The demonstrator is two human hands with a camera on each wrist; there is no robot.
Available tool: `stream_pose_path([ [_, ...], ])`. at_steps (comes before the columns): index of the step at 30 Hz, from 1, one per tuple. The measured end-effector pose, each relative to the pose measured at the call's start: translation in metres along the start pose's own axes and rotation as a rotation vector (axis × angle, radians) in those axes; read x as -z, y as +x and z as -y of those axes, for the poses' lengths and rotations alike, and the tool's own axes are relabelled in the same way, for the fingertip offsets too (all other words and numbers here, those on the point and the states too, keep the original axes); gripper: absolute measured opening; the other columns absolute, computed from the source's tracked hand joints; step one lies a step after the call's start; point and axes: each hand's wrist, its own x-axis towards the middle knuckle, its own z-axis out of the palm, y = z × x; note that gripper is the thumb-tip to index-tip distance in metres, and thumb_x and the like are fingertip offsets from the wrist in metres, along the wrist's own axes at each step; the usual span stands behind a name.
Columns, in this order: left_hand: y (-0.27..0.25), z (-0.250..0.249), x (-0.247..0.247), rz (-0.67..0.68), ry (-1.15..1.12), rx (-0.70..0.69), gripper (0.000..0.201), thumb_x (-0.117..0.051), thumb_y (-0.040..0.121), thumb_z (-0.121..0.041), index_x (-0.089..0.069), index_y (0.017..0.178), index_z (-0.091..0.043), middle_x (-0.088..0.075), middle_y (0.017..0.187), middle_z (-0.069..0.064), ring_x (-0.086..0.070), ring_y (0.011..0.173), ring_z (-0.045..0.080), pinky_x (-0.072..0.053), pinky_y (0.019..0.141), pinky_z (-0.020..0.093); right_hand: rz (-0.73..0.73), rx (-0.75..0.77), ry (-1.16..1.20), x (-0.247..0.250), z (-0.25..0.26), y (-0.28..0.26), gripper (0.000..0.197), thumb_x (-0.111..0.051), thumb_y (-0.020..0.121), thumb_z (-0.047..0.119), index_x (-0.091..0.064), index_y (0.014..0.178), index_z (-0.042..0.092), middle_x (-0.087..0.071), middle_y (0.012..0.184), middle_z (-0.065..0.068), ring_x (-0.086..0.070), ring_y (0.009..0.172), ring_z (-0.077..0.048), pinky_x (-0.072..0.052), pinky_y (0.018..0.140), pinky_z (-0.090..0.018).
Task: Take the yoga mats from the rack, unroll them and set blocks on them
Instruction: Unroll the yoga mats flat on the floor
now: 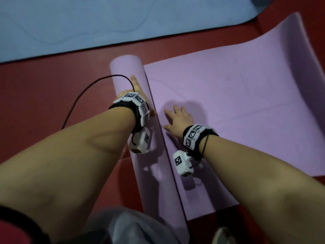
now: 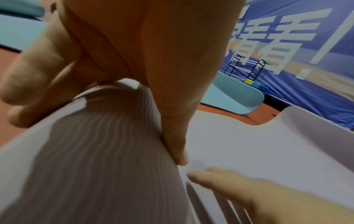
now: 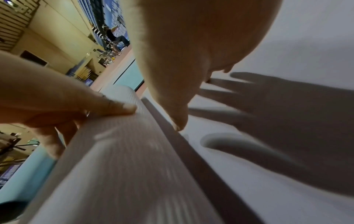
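A lilac yoga mat lies partly unrolled on the red floor. Its rolled part [image 1: 158, 173] runs from the far left towards me, and its flat part [image 1: 237, 103] spreads to the right with the far end curled up. My left hand [image 1: 139, 90] rests on top of the roll [image 2: 105, 159], palm down, thumb along the roll's right side. My right hand [image 1: 177, 117] is spread low over the flat part beside the roll, thumb tip at the crease. In the right wrist view the left hand's fingertips [image 3: 114, 106] press the roll [image 3: 124, 159]. Green and blue blocks [image 2: 249, 82] sit far off.
A light blue mat [image 1: 88, 23] lies unrolled across the far side. Bare red floor [image 1: 44, 94] is to the left, crossed by a black cable [image 1: 84, 95]. A metal rack [image 2: 245, 66] stands by a blue banner wall, with a teal mat [image 2: 235, 94] before it.
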Motion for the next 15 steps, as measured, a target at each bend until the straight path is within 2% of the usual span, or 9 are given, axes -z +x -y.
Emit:
stream_pose_path([
  [2, 0.012, 0.005, -0.01, -0.056, -0.035, 0.031, 0.152, -0.081, 0.06, -0.063, 0.037, 0.146, -0.021, -0.056, 0.122, 0.033, -0.056, 0.112, 0.045, -0.047, 0.09, 0.053, -0.041, -0.022, 0.03, -0.016, 0.01, 0.004, 0.071, -0.053, 0.091, 0.047, -0.019, 0.153, 0.041, 0.004, 0.164, -0.005, 0.008, 0.15, -0.033, -0.006, 0.119, -0.056],
  [5, 0.011, 0.001, -0.016, -0.098, -0.081, 0.02, 0.148, -0.081, 0.062, -0.063, 0.034, 0.148, -0.025, -0.057, 0.119, 0.031, -0.057, 0.11, 0.045, -0.047, 0.081, 0.049, -0.112, -0.037, 0.062, -0.039, 0.009, 0.006, 0.071, -0.048, 0.091, 0.046, -0.014, 0.153, 0.043, 0.013, 0.164, -0.003, 0.016, 0.149, -0.031, 0.002, 0.118, -0.056],
  [7, 0.005, 0.003, -0.018, -0.125, -0.097, 0.018, 0.143, -0.077, 0.065, -0.067, 0.032, 0.149, -0.028, -0.056, 0.121, 0.031, -0.057, 0.111, 0.045, -0.045, 0.077, 0.046, -0.115, -0.014, 0.081, -0.042, 0.003, 0.006, 0.074, -0.05, 0.09, 0.047, -0.013, 0.154, 0.043, 0.014, 0.164, -0.001, 0.017, 0.149, -0.03, 0.003, 0.119, -0.055],
  [9, -0.008, 0.009, -0.021, -0.139, -0.114, 0.048, 0.134, -0.07, 0.067, -0.074, 0.029, 0.15, -0.035, -0.044, 0.136, 0.034, -0.052, 0.118, 0.048, -0.046, 0.09, 0.047, -0.1, 0.006, 0.103, -0.035, 0.0, 0.005, 0.078, -0.053, 0.087, 0.05, -0.015, 0.154, 0.041, 0.013, 0.164, 0.0, 0.015, 0.15, -0.03, 0.001, 0.119, -0.056],
  [11, -0.025, 0.019, -0.031, -0.144, -0.174, 0.07, 0.127, -0.068, 0.07, -0.075, 0.023, 0.151, -0.039, -0.025, 0.15, 0.032, -0.044, 0.128, 0.05, -0.04, 0.104, 0.052, -0.055, -0.015, 0.129, -0.028, 0.005, 0.002, 0.08, -0.057, 0.086, 0.051, -0.017, 0.154, 0.037, 0.012, 0.164, -0.001, 0.014, 0.15, -0.031, -0.002, 0.118, -0.057],
  [12, -0.031, 0.023, -0.036, -0.153, -0.202, 0.067, 0.125, -0.068, 0.07, -0.074, 0.02, 0.152, -0.04, -0.023, 0.153, 0.029, -0.043, 0.129, 0.049, -0.039, 0.106, 0.052, -0.052, -0.038, 0.151, -0.025, 0.008, 0.002, 0.079, -0.058, 0.085, 0.048, -0.02, 0.153, 0.036, 0.01, 0.164, -0.002, 0.013, 0.15, -0.032, -0.004, 0.118, -0.058],
  [15, -0.053, 0.035, -0.047, -0.15, -0.225, 0.063, 0.122, -0.067, 0.07, -0.074, 0.014, 0.154, -0.04, -0.033, 0.149, 0.023, -0.046, 0.127, 0.045, -0.042, 0.104, 0.051, -0.106, -0.014, 0.234, -0.016, 0.024, -0.001, 0.068, -0.054, 0.088, 0.029, -0.027, 0.151, 0.033, -0.003, 0.164, -0.008, 0.004, 0.15, -0.033, -0.007, 0.12, -0.051],
])
